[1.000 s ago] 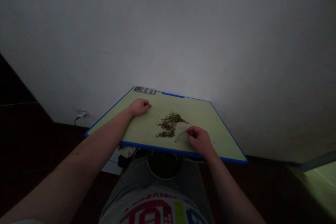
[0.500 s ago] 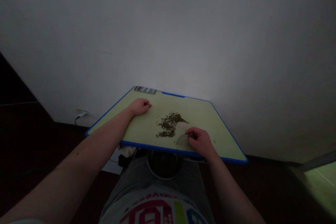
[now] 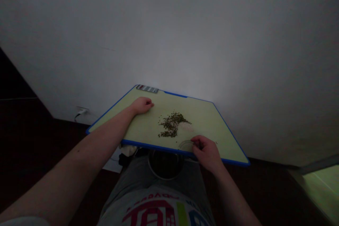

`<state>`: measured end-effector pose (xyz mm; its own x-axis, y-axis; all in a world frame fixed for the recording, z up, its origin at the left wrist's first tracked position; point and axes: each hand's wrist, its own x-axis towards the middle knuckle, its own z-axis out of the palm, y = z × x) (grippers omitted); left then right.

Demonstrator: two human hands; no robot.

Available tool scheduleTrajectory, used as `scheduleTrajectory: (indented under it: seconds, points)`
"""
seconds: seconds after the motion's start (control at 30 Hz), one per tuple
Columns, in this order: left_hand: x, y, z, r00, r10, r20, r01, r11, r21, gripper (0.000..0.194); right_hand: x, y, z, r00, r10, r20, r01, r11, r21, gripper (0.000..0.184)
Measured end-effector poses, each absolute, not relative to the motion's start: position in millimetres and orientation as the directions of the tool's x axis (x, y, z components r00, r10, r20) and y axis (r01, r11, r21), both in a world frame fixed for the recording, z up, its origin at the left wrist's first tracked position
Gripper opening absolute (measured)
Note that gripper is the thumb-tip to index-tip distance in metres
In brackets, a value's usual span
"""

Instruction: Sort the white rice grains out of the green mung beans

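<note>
My right hand pinches a clear curved piece, seemingly a protractor, near the front edge of the pale yellow board. The protractor's arc points left; its right end is hidden by my fingers. Beyond it lies a small pale heap of what look like rice grains. Touching that heap on its left is a loose spread of small dark green beans. My left hand rests on the board, left of the beans, its fingers curled closed with nothing showing in them.
A phone lies at the board's far left corner, close to the wall. Below the front blue rim, a dark round bowl sits between my legs. A plug and cable are at the wall on the left.
My right hand has drawn the protractor back toward the front edge and slightly right, away from the pale heap. My left hand has stayed put on the board.
</note>
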<state>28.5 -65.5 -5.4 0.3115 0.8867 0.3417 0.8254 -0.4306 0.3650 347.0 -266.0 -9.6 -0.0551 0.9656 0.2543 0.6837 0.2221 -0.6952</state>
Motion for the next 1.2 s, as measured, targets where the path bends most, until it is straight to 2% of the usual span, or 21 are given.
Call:
scheduleTrajectory:
  seconds: [0.3,0.53,0.77,1.2]
  points:
    - [28,-66,-5,0.314,0.887,0.338,0.834,-0.428,0.347,0.034,345,-262,-9,-0.12,0.968,0.222,0.626,0.247,-0.739,0.02]
    - [28,-64,-7,0.322,0.885,0.335,0.818,-0.439,0.372,0.033,350,-246,-8,-0.042,0.96,0.276,0.666,0.233,-0.709,0.022]
    - [29,-68,-3,0.319,0.888,0.332,0.824,-0.433,0.364,0.034,339,-230,-1,-0.171,0.959,0.228,0.691,0.282,-0.666,0.023]
    - [29,-69,-3,0.312,0.895,0.319,0.824,-0.421,0.378,0.033,338,-235,-7,-0.241,0.962,0.129,0.559,0.246,-0.792,0.021]
